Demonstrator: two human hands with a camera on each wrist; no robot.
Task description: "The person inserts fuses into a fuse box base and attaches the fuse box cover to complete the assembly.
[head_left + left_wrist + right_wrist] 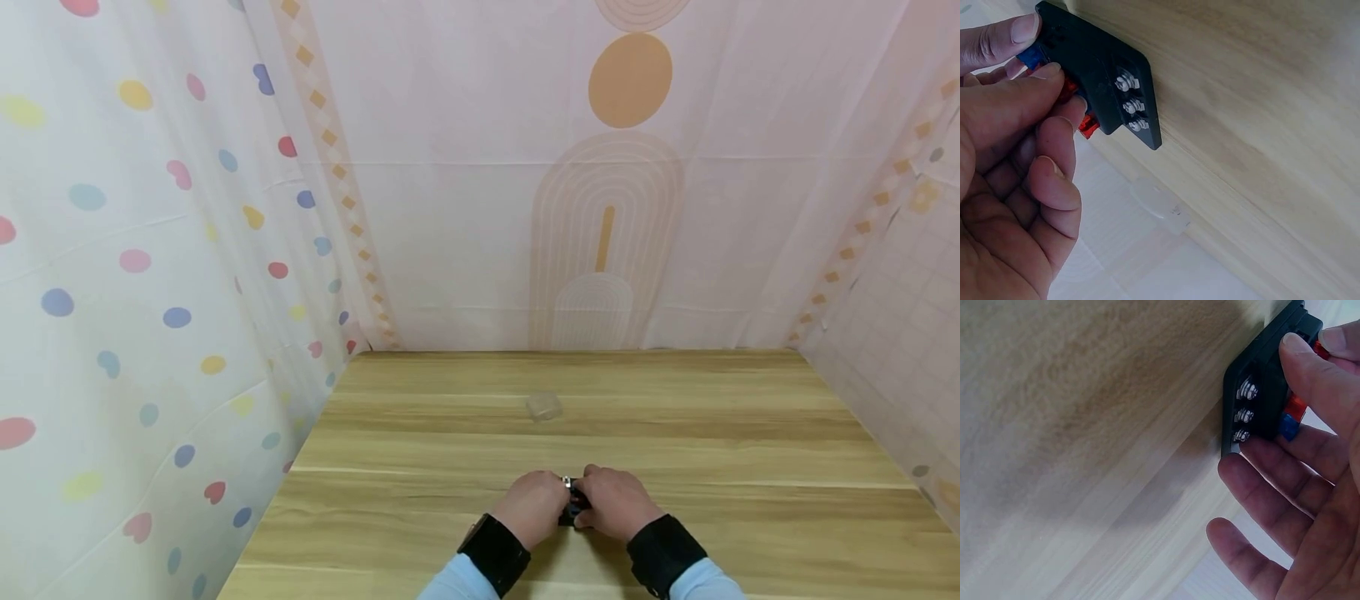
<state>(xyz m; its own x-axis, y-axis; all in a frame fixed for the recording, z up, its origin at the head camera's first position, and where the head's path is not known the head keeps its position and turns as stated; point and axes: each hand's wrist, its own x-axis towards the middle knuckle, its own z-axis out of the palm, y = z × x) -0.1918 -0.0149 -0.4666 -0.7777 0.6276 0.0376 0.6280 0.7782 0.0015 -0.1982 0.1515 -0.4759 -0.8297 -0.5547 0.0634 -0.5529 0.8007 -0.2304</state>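
Observation:
A black fuse block (1085,50) with red and blue blade fuses and a row of silver screw terminals (1130,103) sits on the wooden table between both hands. With thumb and fingertips, my left hand (532,506) pinches at a red fuse (1069,90); the fingers partly cover it. My right hand (618,504) grips the block by its ends, thumb on one side and fingers on the other. A blue fuse (1289,427) and another red fuse (1297,407) show beside its fingers. From the head view, the hands hide most of the block.
A small clear plastic box (543,406) lies on the table (420,433) beyond the hands. Patterned cloth hangs along the back and both sides of the table. Black bands (495,552) wrap both wrists.

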